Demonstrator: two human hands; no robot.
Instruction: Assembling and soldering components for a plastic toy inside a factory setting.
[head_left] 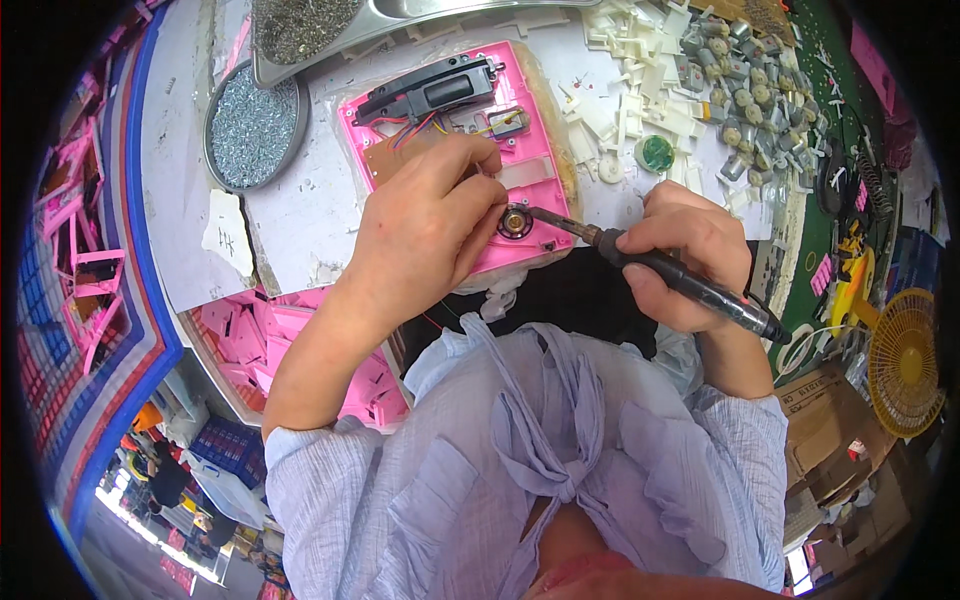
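A pink plastic casing [490, 258] lies on a padded pad at the table's near edge. Inside it are a black plastic part [440, 92], a small motor [509, 123], coloured wires and a small round speaker [515, 221]. My right hand [695, 255] grips a soldering iron [690, 285] by its dark handle, its tip at the speaker's upper right rim. My left hand [430, 215] is over the casing's left side, fingertips pinched together beside the speaker. What those fingers hold, if anything, is hidden.
A round dish of small silvery screws [256, 125] stands left, with a metal tray [400, 18] behind. White plastic parts [640, 85], small motors [745, 100] and a green-filled round container [655, 154] lie right. Pink parts [255, 340] fill a box below left; a yellow fan [905, 360] is far right.
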